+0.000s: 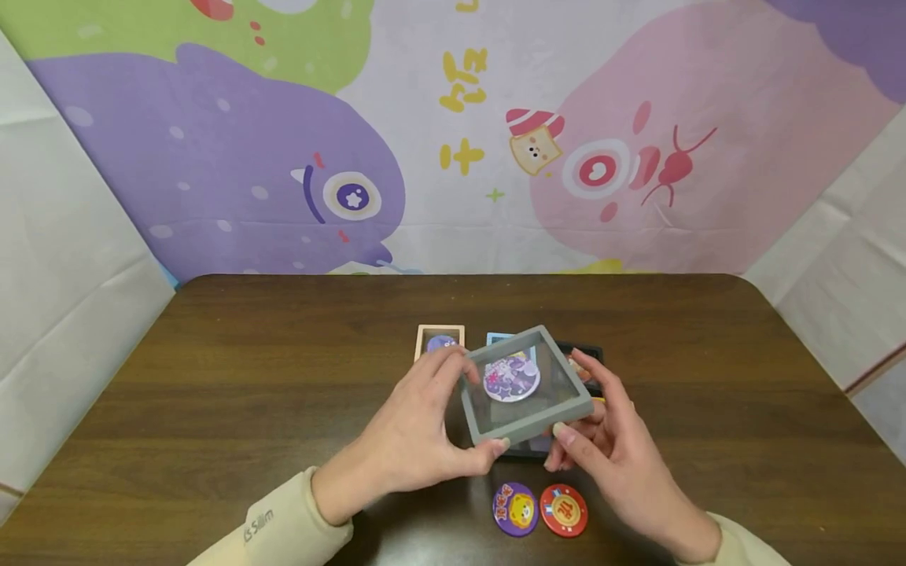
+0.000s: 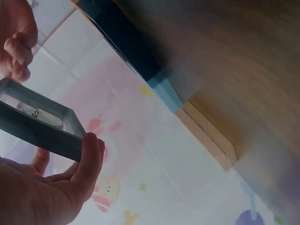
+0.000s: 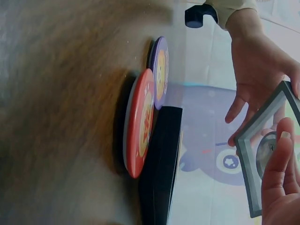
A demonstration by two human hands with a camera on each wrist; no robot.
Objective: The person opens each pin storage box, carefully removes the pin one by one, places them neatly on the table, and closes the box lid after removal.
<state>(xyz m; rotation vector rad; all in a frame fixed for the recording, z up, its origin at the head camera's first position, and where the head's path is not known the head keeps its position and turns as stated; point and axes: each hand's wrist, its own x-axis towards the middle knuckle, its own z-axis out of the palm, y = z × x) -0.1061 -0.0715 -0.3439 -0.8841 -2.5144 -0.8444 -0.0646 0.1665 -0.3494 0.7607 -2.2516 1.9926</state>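
My left hand [image 1: 418,420] grips a grey display frame [image 1: 527,426] by its left side, thumb along the near edge and fingers at the far corner. Inside the clear window sits a round purple-and-white badge [image 1: 511,379]. The frame is raised above the table and tilted. Around its right corner lies my right hand [image 1: 616,440], fingers loosely bent, thumb tip close by the near edge. In the left wrist view the right hand's fingers appear just off the grey frame [image 2: 42,133]. On the table in front are a purple bear badge [image 1: 515,509] and a red badge [image 1: 564,509].
Behind the held frame stand a light wooden frame [image 1: 440,328], a light blue frame [image 1: 499,339] and a black frame [image 1: 598,354], partly covered. A black edge [image 1: 520,454] shows beneath it. A printed cloth [image 1: 460,236] hangs behind the brown table [image 1: 283,354].
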